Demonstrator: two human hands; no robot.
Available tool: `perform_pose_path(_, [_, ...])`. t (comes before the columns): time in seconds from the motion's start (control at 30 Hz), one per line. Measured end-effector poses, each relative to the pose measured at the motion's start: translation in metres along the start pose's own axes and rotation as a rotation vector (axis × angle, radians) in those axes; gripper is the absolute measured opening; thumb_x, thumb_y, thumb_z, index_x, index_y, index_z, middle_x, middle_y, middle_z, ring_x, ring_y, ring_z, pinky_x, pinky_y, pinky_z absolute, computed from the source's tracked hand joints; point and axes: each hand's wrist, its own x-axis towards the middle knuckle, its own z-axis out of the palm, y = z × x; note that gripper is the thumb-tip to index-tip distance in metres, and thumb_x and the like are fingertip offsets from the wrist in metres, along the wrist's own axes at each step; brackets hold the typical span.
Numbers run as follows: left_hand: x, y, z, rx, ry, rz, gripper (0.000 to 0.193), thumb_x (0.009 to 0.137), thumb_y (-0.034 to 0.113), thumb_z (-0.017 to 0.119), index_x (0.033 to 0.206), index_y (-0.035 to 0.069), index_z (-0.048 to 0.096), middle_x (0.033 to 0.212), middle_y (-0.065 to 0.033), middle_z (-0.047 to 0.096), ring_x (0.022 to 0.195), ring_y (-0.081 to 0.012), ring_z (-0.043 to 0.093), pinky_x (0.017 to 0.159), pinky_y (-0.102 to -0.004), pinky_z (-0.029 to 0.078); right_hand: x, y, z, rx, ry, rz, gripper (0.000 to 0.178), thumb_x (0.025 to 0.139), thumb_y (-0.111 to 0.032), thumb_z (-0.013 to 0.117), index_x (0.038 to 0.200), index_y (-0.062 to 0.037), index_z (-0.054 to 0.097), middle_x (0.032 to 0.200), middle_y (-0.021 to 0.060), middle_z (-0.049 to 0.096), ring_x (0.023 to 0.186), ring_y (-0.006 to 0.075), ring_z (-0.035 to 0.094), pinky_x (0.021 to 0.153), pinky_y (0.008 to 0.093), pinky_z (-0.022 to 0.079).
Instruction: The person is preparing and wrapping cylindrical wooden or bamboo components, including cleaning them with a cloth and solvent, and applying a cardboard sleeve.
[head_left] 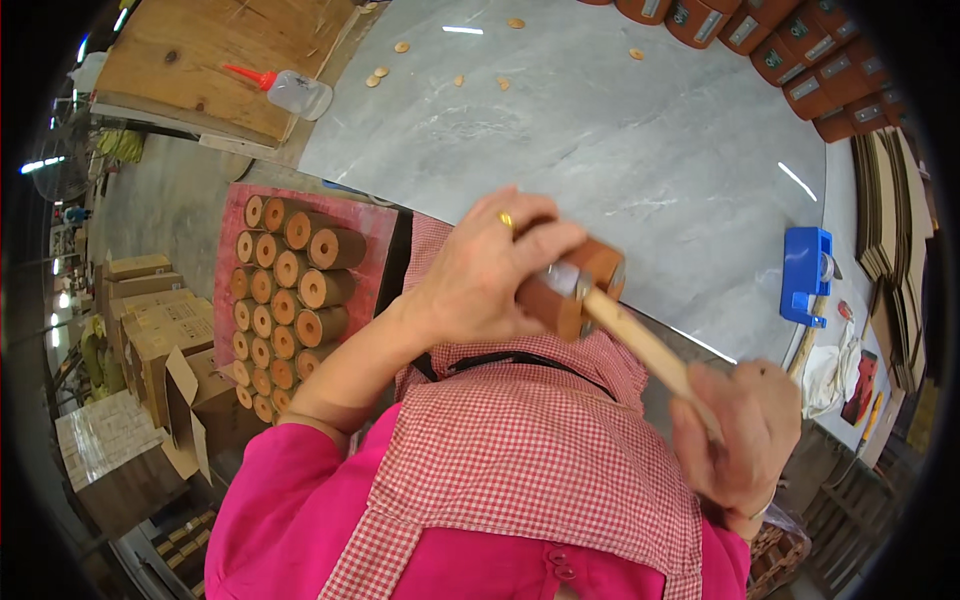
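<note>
Brown cylinder (550, 307), probably stiff, best held round its sides: my left hand (485, 265) grips it, my right hand (742, 432) a stick (640, 343).

Cylinders (290, 268) on panel (372, 232) left, boxes (165, 335) left of that, bottle (300, 95) by table's (690, 170) left edge, discs (402, 47) toward its back, canisters (695, 22) back right, dispenser (802, 275) near right edge, cardboard (880, 205) behind dispenser

Brown cylinder (548, 305), tan handle (645, 345), red-and-white checked apron (540, 440).
</note>
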Motion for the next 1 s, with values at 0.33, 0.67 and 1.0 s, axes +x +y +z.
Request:
perform_pose_path(0.33, [-0.026,0.035,-0.016,-0.189,-0.398,-0.137,0.071,0.066,0.017,0.088,0.131,0.018,0.061,0.107,-0.0112,0.056,0.094,-0.0306,0.062,0.079,-0.0423,0.052,-0.053,-0.009,0.06,0.676,-0.172,0.424,0.018,0.087,-0.008,0.076,0.098,0.0004,0.065,0.072,0.0129,0.067,0.053,0.025,0.064,0.05,0.033,0.048])
perform_pose_path(0.67, [-0.031,0.033,-0.012,0.015,-0.167,-0.059,0.07,0.064,0.022,0.089,0.129,0.016,0.064,0.114,-0.0107,0.061,0.102,-0.0311,0.063,0.083,-0.0434,0.052,-0.048,-0.011,0.04,0.376,-0.031,0.29,0.018,0.086,-0.01,0.076,0.097,0.0003,0.066,0.075,0.0131,0.069,0.055,0.0236,0.064,0.052,0.0323,0.047])
perform_pose_path(1.0, [-0.041,-0.007,-0.016,0.077,0.094,-0.084,0.076,0.063,0.018,0.092,0.13,0.007,0.058,0.12,-0.0118,0.065,0.109,-0.0289,0.065,0.092,-0.0428,0.053,-0.025,-0.01,0.034,0.308,0.056,0.228,0.025,0.082,-0.015,0.081,0.097,-0.0021,0.066,0.077,0.0131,0.067,0.064,0.0302,0.066,0.06,0.0372,0.052])
